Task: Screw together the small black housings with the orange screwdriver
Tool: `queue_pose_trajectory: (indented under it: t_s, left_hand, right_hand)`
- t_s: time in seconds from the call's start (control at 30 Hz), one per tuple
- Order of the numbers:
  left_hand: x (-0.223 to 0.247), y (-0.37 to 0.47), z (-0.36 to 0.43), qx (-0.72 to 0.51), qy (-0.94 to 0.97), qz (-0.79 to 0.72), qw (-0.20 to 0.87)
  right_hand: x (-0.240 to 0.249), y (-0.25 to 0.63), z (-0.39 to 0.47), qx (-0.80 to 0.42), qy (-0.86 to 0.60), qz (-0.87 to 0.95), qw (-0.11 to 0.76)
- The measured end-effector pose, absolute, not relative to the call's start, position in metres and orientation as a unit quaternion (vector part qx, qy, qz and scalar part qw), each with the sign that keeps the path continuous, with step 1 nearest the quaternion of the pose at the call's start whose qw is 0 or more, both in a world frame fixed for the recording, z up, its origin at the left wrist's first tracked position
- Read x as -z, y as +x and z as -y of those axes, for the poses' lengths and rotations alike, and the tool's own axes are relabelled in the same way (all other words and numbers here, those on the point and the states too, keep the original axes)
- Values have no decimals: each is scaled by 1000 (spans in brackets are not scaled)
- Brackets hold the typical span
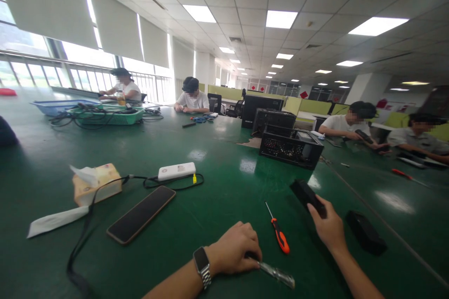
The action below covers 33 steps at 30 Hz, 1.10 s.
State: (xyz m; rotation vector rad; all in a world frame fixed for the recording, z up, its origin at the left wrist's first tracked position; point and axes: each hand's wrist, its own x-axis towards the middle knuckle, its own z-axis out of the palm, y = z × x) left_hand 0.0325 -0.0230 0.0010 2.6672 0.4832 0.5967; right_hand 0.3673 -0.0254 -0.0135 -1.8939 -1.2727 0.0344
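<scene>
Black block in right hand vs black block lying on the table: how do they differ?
The held block is gripped by the right hand; the loose block lies untouched on the table. The hand partly covers the held block; the loose block is uncovered. The held block is nearer the orange screwdriver than the loose block. Both are black and elongated.

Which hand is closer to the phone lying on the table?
Left. The left hand is to the right of the phone; the right hand is farther off, past the orange screwdriver.
</scene>
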Motion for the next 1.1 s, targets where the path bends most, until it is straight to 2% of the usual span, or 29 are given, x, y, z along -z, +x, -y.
queue_pose_trajectory:
  t_s: [0.1,0.23,0.33,0.43,0.53,0.6,0.8,0.97,1.1]
  left_hand:
    - [-6,29,24,-245,936,-194,160]
    - [-12,22,18,-355,875,-299,134]
    - [-9,20,10,-353,860,-343,135]
    - [-3,23,5,-315,869,-352,151]
    - [0,26,4,-300,862,-369,176]
    - [-1,25,4,-318,846,-384,190]
    - [-6,14,4,-391,801,-416,179]
    - [-6,14,4,-411,800,-401,174]
    - [-5,15,4,-416,805,-379,184]
  right_hand:
    - [10,311,41,-55,-622,670,401]
    - [-3,258,56,-109,-555,774,286]
    - [-12,249,64,-110,-557,791,226]
    - [-13,261,71,-87,-608,756,225]
    - [-7,280,76,-122,-657,712,215]
    - [-5,291,78,-163,-662,690,243]
    - [-11,299,80,-186,-627,605,454]
    - [-15,299,86,-193,-602,561,535]
    - [-15,298,86,-217,-586,578,524]
